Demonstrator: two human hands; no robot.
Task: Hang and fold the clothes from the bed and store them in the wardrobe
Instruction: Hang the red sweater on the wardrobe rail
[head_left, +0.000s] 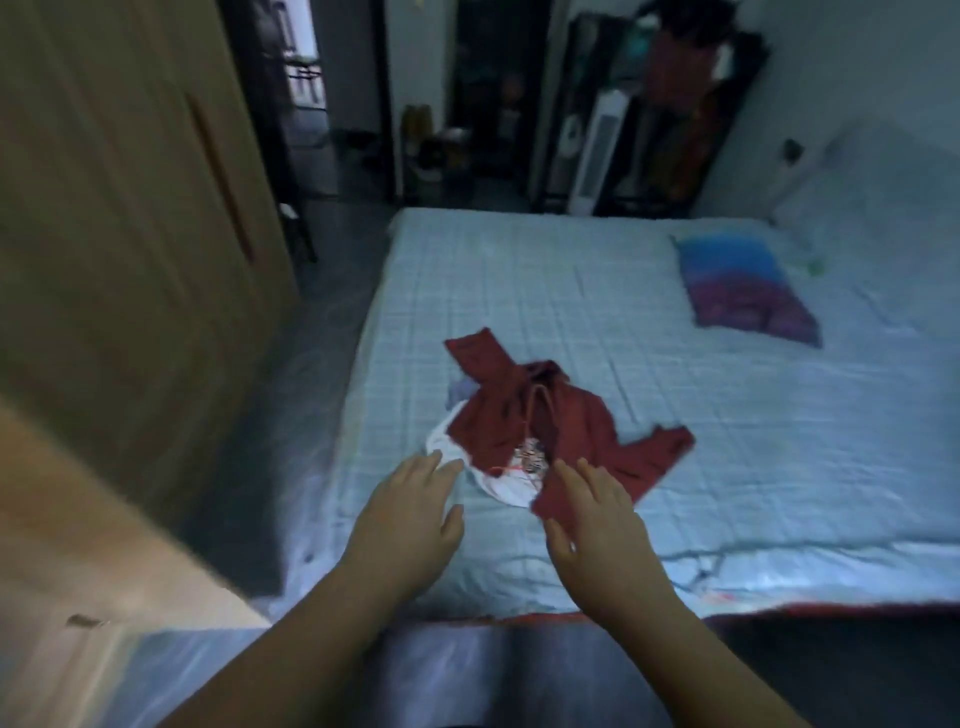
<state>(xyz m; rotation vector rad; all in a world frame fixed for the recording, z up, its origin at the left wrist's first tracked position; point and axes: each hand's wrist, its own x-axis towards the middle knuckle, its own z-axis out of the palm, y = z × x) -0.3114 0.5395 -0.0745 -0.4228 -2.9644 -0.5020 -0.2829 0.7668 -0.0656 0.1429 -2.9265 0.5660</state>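
Note:
A dark red hooded top (545, 415) lies crumpled on the bed (727, 415), spread over a white garment (447, 441) with a printed patch. My left hand (410, 514) is stretched out flat over the near edge of the bed, its fingertips at the white garment. My right hand (597, 519) reaches beside it, fingers spread, over the near hem of the red top. Neither hand holds anything. The wooden wardrobe (130, 260) stands on the left, its doors partly in view.
A blue and purple pillow (743, 286) lies at the far right of the bed. Beyond the bed stand a white tower fan (597, 150) and a dark rack with hanging clothes (685, 104). A narrow floor strip runs between wardrobe and bed.

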